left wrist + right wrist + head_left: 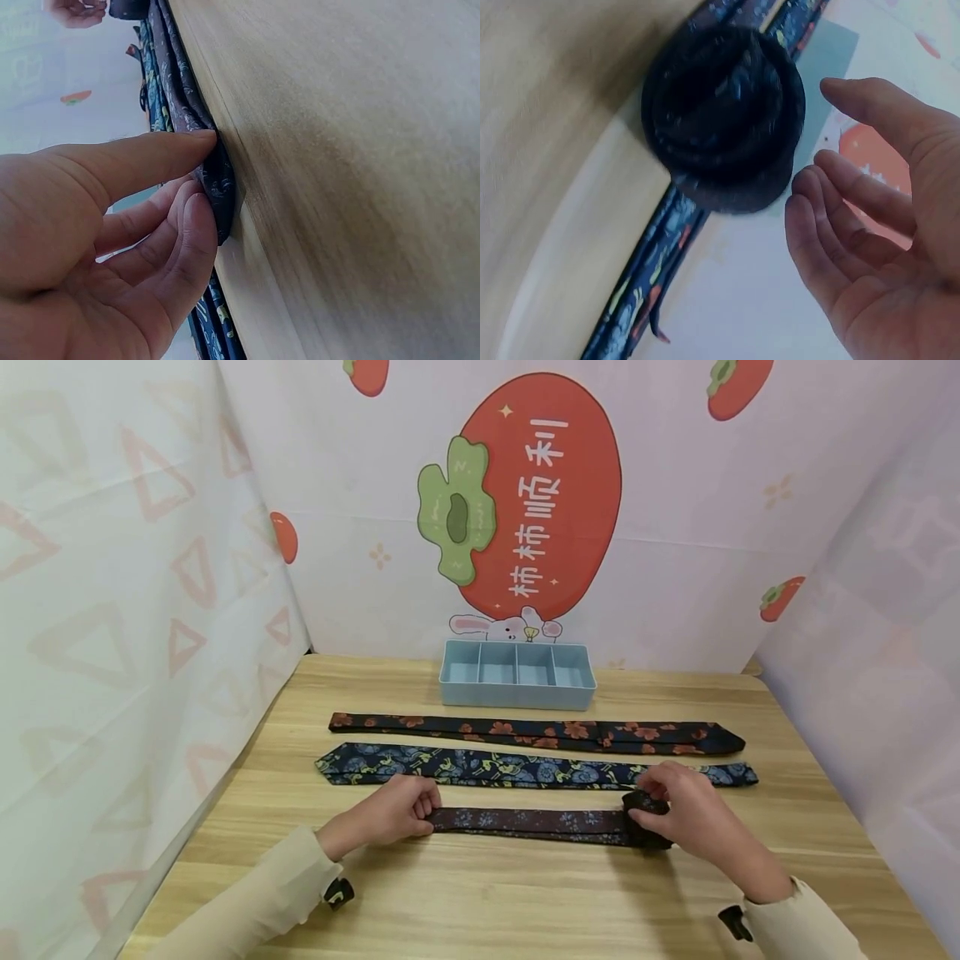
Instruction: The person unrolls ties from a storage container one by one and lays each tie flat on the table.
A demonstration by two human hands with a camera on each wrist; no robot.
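A dark maroon necktie (525, 821) with small blue flowers lies across the near part of the table, its right part wound into a dark roll (724, 112). At its left end, my left hand (396, 810) pinches the fabric between thumb and fingers (196, 232). My right hand (693, 814) is at the roll, thumb and fingers spread apart and loosely bent. In the right wrist view the fingertips are close beside the roll; whether they touch it I cannot tell. Just behind lies a navy necktie (480, 766) with blue and yellow figures.
Farther back is a dark necktie (517, 732) with orange-red flowers. Behind it a light blue box (517, 695) with several compartments stands near the wall. A printed white cloth (360, 585) hangs behind and on both sides of the wooden table (480, 902).
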